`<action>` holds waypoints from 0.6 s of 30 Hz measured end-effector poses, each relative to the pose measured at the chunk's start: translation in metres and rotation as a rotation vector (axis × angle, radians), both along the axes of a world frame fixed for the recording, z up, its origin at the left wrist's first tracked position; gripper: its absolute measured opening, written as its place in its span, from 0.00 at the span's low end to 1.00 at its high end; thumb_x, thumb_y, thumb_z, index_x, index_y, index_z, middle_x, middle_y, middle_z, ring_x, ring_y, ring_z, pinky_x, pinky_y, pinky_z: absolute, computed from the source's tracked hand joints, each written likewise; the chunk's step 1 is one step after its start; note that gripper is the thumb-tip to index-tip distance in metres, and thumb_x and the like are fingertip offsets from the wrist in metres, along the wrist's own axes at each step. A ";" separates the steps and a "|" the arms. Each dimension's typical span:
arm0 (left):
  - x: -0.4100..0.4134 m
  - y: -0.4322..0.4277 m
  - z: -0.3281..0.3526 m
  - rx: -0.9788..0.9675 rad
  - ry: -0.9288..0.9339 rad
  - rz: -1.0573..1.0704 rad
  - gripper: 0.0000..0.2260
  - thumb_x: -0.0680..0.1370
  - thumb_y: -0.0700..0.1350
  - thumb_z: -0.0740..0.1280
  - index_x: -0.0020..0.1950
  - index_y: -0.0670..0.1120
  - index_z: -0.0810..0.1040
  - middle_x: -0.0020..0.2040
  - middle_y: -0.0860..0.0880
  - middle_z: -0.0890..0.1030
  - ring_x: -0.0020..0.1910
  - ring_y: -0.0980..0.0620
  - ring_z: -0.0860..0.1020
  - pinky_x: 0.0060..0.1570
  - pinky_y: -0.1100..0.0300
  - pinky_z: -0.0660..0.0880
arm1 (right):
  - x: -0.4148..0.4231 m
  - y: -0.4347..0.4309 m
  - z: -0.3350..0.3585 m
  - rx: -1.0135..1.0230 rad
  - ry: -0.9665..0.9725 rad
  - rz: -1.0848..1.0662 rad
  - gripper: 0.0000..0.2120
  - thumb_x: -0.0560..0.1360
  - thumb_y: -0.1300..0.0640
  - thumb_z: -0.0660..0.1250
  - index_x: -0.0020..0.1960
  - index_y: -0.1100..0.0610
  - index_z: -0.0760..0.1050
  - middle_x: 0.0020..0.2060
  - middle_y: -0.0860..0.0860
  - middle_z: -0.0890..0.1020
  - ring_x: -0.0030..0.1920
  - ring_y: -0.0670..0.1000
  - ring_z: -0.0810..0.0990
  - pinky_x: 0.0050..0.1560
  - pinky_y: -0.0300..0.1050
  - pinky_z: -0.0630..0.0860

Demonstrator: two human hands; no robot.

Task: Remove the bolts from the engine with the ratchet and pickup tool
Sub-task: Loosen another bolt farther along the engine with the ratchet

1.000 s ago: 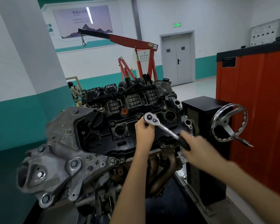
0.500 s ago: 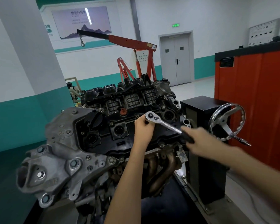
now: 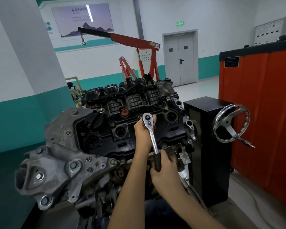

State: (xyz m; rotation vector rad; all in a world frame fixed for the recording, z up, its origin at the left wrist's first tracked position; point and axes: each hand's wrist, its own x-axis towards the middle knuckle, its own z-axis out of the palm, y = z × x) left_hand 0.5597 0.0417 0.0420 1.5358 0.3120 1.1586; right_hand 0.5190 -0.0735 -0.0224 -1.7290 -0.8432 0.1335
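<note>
The engine (image 3: 106,138) stands on a stand in front of me, its black valve cover (image 3: 130,129) facing up. A chrome ratchet (image 3: 151,134) sits with its head over the cover near the middle, its black handle pointing down toward me. My left hand (image 3: 143,134) grips the ratchet just under its head, hiding the socket and the bolt beneath. My right hand (image 3: 163,169) holds the black handle at the cover's near edge. No pickup tool is in view.
A black stand column (image 3: 206,146) with a chrome handwheel (image 3: 230,123) is right of the engine. An orange cabinet (image 3: 262,113) stands at the far right. A red engine crane (image 3: 139,52) is behind, and a grey-green pillar (image 3: 31,80) at the left.
My right hand has swung the ratchet handle from pointing right to pointing down toward me. My left hand has stayed at the ratchet head.
</note>
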 end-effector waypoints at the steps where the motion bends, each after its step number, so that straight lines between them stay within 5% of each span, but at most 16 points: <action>1: -0.001 0.001 0.000 0.018 0.012 -0.002 0.21 0.79 0.39 0.67 0.28 0.55 0.67 0.24 0.59 0.69 0.28 0.62 0.66 0.34 0.68 0.67 | 0.008 -0.006 0.003 -0.030 -0.034 0.009 0.12 0.71 0.65 0.63 0.52 0.52 0.69 0.34 0.52 0.75 0.32 0.48 0.75 0.32 0.37 0.72; 5: -0.008 0.005 0.004 0.154 0.129 -0.073 0.22 0.79 0.39 0.66 0.26 0.56 0.72 0.26 0.60 0.69 0.29 0.62 0.65 0.34 0.69 0.65 | 0.074 -0.054 0.037 -0.277 -0.350 0.064 0.15 0.70 0.66 0.65 0.44 0.47 0.67 0.31 0.51 0.75 0.30 0.52 0.75 0.29 0.43 0.71; 7: -0.008 0.006 0.006 0.193 0.156 -0.060 0.14 0.78 0.36 0.63 0.35 0.48 0.80 0.33 0.53 0.77 0.35 0.57 0.70 0.40 0.64 0.67 | 0.110 -0.065 0.065 -0.475 -0.615 0.015 0.13 0.72 0.62 0.66 0.50 0.47 0.69 0.32 0.47 0.75 0.31 0.49 0.77 0.29 0.38 0.69; 10: -0.009 0.003 0.002 0.190 0.125 -0.013 0.09 0.77 0.35 0.62 0.43 0.43 0.81 0.37 0.46 0.77 0.37 0.55 0.70 0.37 0.64 0.66 | 0.133 -0.063 0.090 -0.626 -0.900 -0.117 0.15 0.74 0.56 0.65 0.60 0.49 0.68 0.38 0.50 0.77 0.41 0.55 0.80 0.37 0.42 0.67; 12: -0.007 0.002 -0.001 0.161 0.104 0.010 0.11 0.77 0.35 0.62 0.41 0.46 0.81 0.36 0.48 0.76 0.37 0.55 0.70 0.35 0.65 0.65 | 0.123 -0.061 0.077 -0.579 -0.837 -0.151 0.14 0.74 0.57 0.65 0.58 0.49 0.68 0.38 0.51 0.77 0.41 0.57 0.80 0.37 0.43 0.68; 15: -0.002 0.001 -0.004 0.143 0.075 0.016 0.17 0.78 0.35 0.63 0.32 0.50 0.77 0.28 0.59 0.74 0.31 0.62 0.68 0.33 0.70 0.65 | 0.077 -0.056 0.033 -0.336 -0.446 -0.090 0.12 0.71 0.61 0.66 0.46 0.49 0.65 0.32 0.52 0.75 0.35 0.58 0.78 0.33 0.48 0.72; 18: 0.000 -0.003 -0.002 0.129 0.061 0.030 0.18 0.78 0.33 0.64 0.31 0.49 0.74 0.23 0.60 0.69 0.25 0.64 0.65 0.30 0.73 0.62 | 0.027 -0.029 0.008 -0.062 -0.115 -0.029 0.14 0.69 0.65 0.65 0.40 0.48 0.65 0.31 0.54 0.73 0.27 0.44 0.73 0.26 0.41 0.70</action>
